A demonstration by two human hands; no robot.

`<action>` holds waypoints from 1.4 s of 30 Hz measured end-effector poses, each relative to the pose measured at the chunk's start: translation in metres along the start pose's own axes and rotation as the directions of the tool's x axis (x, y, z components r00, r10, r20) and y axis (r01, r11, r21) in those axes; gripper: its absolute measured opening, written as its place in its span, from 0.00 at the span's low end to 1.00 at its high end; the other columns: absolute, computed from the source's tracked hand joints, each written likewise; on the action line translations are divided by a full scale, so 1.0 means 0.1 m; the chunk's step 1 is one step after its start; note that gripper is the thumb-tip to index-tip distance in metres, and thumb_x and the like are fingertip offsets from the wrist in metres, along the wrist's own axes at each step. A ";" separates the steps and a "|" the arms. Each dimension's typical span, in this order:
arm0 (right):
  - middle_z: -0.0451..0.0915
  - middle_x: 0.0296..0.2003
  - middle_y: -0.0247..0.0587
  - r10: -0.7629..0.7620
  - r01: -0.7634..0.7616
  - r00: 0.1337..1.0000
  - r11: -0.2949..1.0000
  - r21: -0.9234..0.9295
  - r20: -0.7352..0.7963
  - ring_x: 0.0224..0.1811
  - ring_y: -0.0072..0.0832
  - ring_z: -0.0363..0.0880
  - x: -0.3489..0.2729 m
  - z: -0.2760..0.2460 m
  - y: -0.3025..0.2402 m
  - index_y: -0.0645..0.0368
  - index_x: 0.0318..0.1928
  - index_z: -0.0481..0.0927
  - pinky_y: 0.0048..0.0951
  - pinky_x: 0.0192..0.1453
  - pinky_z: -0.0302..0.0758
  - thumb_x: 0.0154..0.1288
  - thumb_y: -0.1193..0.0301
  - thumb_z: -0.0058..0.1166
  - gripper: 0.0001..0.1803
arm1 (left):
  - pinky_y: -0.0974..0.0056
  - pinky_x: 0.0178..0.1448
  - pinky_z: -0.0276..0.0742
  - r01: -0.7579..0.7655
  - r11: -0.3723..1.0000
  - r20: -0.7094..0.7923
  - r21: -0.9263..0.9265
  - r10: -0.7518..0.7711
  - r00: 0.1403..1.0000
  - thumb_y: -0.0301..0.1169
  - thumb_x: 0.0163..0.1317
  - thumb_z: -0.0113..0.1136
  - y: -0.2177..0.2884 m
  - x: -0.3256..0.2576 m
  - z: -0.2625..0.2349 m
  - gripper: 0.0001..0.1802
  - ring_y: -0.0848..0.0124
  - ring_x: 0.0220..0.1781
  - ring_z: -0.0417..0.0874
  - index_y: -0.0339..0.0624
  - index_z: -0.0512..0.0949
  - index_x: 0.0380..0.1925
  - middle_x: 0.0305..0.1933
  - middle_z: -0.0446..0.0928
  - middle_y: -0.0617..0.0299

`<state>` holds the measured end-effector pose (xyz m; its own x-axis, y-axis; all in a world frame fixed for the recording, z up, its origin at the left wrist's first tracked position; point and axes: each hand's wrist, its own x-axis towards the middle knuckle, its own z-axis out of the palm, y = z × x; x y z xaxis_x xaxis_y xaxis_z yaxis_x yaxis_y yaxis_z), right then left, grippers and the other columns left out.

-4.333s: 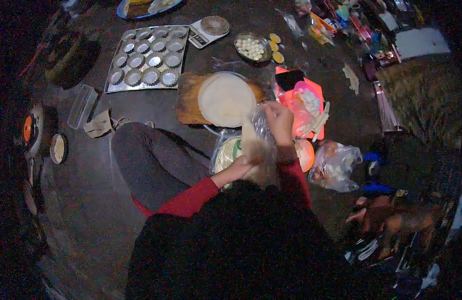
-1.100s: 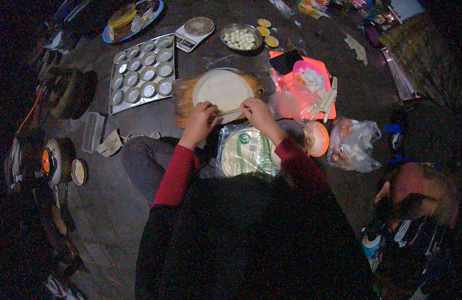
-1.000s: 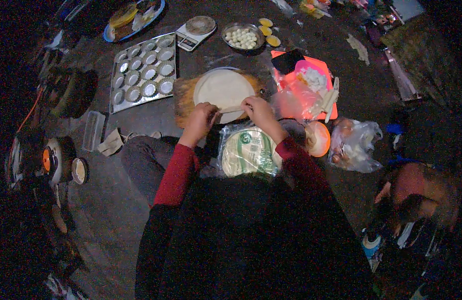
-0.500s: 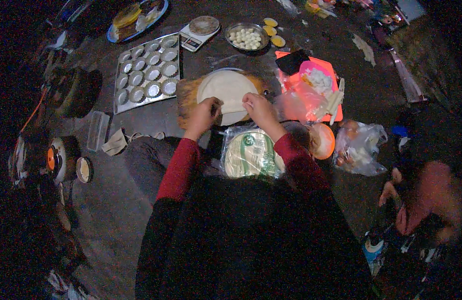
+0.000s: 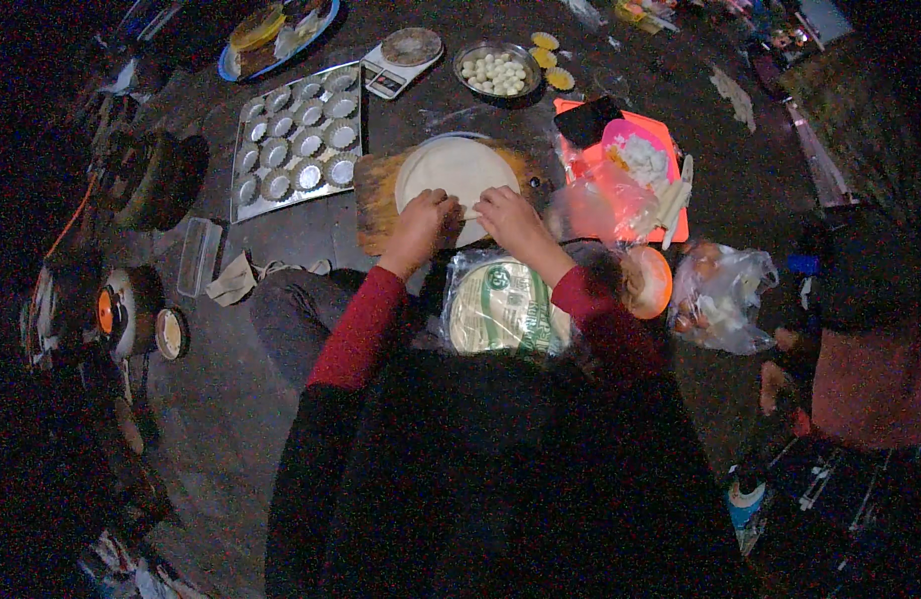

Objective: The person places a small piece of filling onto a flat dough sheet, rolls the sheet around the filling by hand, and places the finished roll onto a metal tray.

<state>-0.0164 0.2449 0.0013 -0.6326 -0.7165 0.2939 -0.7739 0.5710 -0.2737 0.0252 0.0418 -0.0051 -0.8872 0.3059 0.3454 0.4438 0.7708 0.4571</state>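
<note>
A round, pale wrapper sheet [image 5: 459, 170] lies in front of me on a wooden board [image 5: 381, 185]. My left hand [image 5: 426, 228] and my right hand [image 5: 515, 222] are closed at its near part, side by side with a small gap. Between them a narrow fold or roll of the sheet shows; their fingertips are partly hidden. Just below my hands is a clear plastic package [image 5: 500, 304] with green print, holding a stack of similar round sheets. To the right, thin white rolls [image 5: 672, 215] rest on an orange-red tray [image 5: 665, 135], beside a pink bowl [image 5: 620, 135] of white filling.
Fluted metal tart molds [image 5: 308, 145] fill a tray [image 5: 243, 208] at left. Behind are a kitchen scale [image 5: 391, 80], a metal bowl [image 5: 460, 85] of white balls and yellow cups [image 5: 545, 58]. At right stand an orange-rimmed bowl [image 5: 648, 282], a plastic bag [image 5: 720, 299] and another person [image 5: 870, 384].
My hands have drawn slightly closer together on the near part of the wrapper, and its edge is now folded over between them. The person at right has shifted.
</note>
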 end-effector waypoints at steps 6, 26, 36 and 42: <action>0.74 0.40 0.42 -0.023 0.018 0.997 0.997 0.074 0.072 0.47 0.40 0.73 0.01 0.00 0.04 0.59 0.41 0.79 0.38 0.51 0.74 0.56 0.72 0.56 0.11 | 0.55 0.45 0.76 -0.008 0.999 0.009 -0.050 0.008 1.000 0.30 0.57 0.60 -0.06 -0.03 0.07 0.09 0.54 0.41 0.77 0.37 0.80 0.35 0.35 0.75 0.52; 0.73 0.38 0.44 -0.029 -0.001 0.989 0.978 0.210 0.143 0.46 0.43 0.74 0.05 -0.08 0.08 0.59 0.38 0.77 0.40 0.52 0.73 0.57 0.71 0.55 0.08 | 0.53 0.45 0.75 0.004 0.998 0.108 -0.064 0.003 0.994 0.28 0.55 0.60 -0.06 -0.02 -0.04 0.08 0.53 0.39 0.78 0.37 0.80 0.35 0.34 0.77 0.51; 0.74 0.36 0.45 -0.026 -0.006 0.991 0.972 0.235 0.130 0.45 0.44 0.74 0.13 -0.01 0.10 0.61 0.36 0.79 0.41 0.52 0.73 0.59 0.70 0.52 0.08 | 0.54 0.44 0.74 0.059 0.991 0.072 -0.117 -0.050 0.996 0.28 0.57 0.59 -0.10 -0.06 -0.04 0.08 0.53 0.39 0.78 0.40 0.82 0.36 0.32 0.78 0.50; 0.75 0.37 0.46 -0.002 -0.042 0.983 0.971 0.237 0.181 0.45 0.44 0.74 0.16 0.03 0.15 0.61 0.37 0.79 0.41 0.50 0.72 0.60 0.70 0.55 0.08 | 0.53 0.43 0.75 0.066 0.997 0.062 -0.050 -0.063 0.996 0.30 0.58 0.60 -0.09 -0.05 -0.11 0.08 0.53 0.37 0.79 0.44 0.83 0.36 0.32 0.80 0.51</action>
<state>-0.0383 0.2406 -0.0008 -0.6158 -0.7782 0.1233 -0.7177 0.4894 -0.4953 0.0272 0.0269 -0.0026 -0.9194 0.2911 0.2646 0.3902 0.7606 0.5190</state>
